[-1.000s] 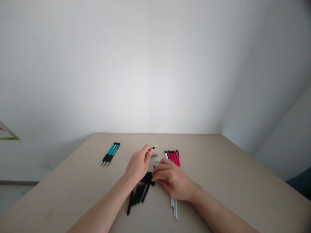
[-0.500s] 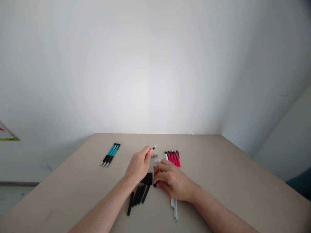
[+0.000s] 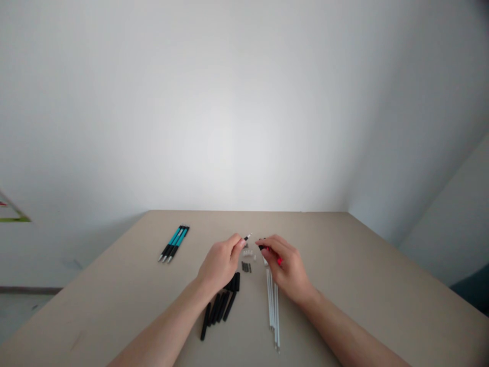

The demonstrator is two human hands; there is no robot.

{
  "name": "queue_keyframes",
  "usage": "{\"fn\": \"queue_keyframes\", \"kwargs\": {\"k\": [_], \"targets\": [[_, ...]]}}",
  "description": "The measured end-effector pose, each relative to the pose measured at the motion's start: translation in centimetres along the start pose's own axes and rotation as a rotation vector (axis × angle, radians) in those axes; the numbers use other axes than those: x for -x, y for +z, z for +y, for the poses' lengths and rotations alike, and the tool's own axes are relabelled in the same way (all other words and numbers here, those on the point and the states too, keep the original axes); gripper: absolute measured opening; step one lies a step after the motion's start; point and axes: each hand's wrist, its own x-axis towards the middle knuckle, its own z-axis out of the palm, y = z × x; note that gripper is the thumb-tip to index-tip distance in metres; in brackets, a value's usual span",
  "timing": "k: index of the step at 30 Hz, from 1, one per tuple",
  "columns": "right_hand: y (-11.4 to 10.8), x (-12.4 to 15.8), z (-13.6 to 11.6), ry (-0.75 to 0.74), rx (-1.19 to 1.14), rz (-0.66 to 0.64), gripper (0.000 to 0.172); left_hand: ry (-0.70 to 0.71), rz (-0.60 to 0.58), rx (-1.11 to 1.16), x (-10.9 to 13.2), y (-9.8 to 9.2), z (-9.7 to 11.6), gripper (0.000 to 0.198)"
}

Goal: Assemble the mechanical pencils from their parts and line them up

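Over the table, left hand pinches a pen part jutting beyond its grip; right hand, a black piece.

No lettering, number or brand can be read. At the left edge of the frame, a green-edged panel carries a small red mark, cut off by the frame and too incomplete to make out as a letter or sign. Left of centre, the teal pens show a small pale patch, too tiny to tell whether it is print.
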Motion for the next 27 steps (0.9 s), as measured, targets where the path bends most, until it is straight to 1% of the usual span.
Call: {"fn": "queue_keyframes", "kwargs": {"k": [2,4,6,7,13,17,21,23,27], "targets": [[0.1,0.1,0.6,0.157,-0.032,0.103,0.018,0.017,-0.023,-0.008,0.0,0.0,0.0,0.032],[0.2,0.1,1.1,0.323,-0.134,0.172,0.023,0.034,-0.045,-0.016,0.1,0.1,0.1,0.032],[0.3,0.1,1.5,0.433,-0.244,0.218,0.029,0.049,-0.073,-0.02,0.3,0.0,0.2,0.032],[0.4,0.1,1.6,0.462,-0.285,0.236,0.031,0.056,-0.091,-0.021,0.3,0.0,0.2,0.032],[0.5,-0.1,1.8,0.492,-0.385,0.283,0.037,0.101,-0.167,-0.051,0.6,-0.4,0.6,0.031],[0.5,-0.1,1.7,0.483,-0.384,0.29,0.037,0.106,-0.183,-0.062,0.5,-0.3,0.6,0.031],[0.3,-0.2,1.6,0.474,-0.356,0.329,0.037,0.109,-0.191,-0.075,0.5,-0.3,0.5,0.03],[0.3,-0.2,1.6,0.473,-0.348,0.323,0.037,0.111,-0.193,-0.076,0.5,-0.2,0.5,0.031],[0.4,-0.1,1.4,0.481,-0.365,0.257,0.035,0.133,-0.204,-0.08,0.6,-0.2,0.5,0.03]]}}
